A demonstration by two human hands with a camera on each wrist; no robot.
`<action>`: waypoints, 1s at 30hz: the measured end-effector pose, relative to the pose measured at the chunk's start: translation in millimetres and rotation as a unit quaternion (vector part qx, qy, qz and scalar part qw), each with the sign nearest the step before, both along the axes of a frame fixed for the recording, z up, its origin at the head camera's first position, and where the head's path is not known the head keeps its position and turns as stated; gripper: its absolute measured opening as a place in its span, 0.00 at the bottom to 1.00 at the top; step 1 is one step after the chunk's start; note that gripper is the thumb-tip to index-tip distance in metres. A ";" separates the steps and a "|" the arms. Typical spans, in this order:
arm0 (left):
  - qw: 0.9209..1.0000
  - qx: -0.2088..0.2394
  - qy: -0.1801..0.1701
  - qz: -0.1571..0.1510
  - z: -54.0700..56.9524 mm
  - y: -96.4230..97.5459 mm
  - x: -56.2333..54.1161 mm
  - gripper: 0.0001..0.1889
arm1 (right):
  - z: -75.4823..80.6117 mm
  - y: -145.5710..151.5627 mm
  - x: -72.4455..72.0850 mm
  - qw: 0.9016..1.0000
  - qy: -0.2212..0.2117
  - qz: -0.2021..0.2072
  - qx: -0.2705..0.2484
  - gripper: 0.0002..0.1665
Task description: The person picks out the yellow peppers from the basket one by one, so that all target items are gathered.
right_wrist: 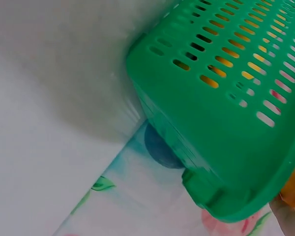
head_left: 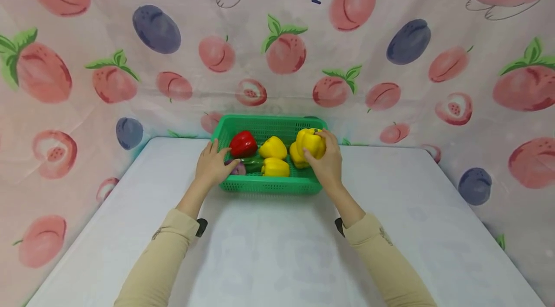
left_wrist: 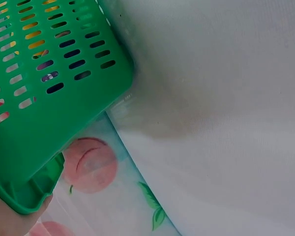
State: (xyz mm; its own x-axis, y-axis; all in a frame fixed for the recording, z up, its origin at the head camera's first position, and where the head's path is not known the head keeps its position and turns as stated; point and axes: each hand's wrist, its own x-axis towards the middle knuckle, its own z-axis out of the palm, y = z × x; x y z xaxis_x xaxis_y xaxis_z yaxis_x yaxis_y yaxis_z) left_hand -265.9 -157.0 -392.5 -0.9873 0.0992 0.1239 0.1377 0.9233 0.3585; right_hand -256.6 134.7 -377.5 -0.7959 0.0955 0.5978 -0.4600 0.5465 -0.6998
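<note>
Two beige sleeves (head_left: 156,261) lay nearest. Beyond, the left hand (head_left: 210,166), fingers spread, rested on a green basket's rim (head_left: 270,184); the right hand (head_left: 328,162) grasped a yellow pepper (head_left: 310,143), a second pepper (head_left: 296,156) crowding beneath, a red pepper (head_left: 243,143) leftward, fruit-printed cloth (head_left: 260,13) behind.

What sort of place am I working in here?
Probably a staged tabletop setup rather than a working kitchen: a plain white table, a fruit-print covering behind it, and a green basket of peppers and other vegetables.
</note>
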 end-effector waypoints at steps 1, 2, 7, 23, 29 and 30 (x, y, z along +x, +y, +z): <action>1.000 0.000 0.001 0.000 -0.1 0.0 0.7 0.34 | 1.0 0.2 2.0 1.000 0.004 0.000 -0.001 0.27; 1.000 0.000 0.002 0.000 -0.2 0.0 1.1 0.35 | 1.6 0.5 3.2 1.000 0.007 -0.001 0.000 0.27; 1.000 0.000 -0.001 -0.001 -0.3 1.7 2.0 0.32 | 4.9 3.0 10.7 1.000 0.010 -0.007 -0.005 0.26; 1.000 -0.019 -0.005 0.002 1.9 -0.1 -0.5 0.32 | 12.0 20.2 22.6 0.999 0.005 -0.012 -0.036 0.27; 1.000 -0.019 -0.006 0.001 2.2 1.0 1.4 0.32 | 8.5 27.2 28.4 0.999 -0.001 -0.016 -0.040 0.27; 1.000 -0.018 -0.006 0.001 2.2 1.3 1.7 0.32 | 8.0 28.5 29.4 0.999 0.000 -0.018 -0.039 0.27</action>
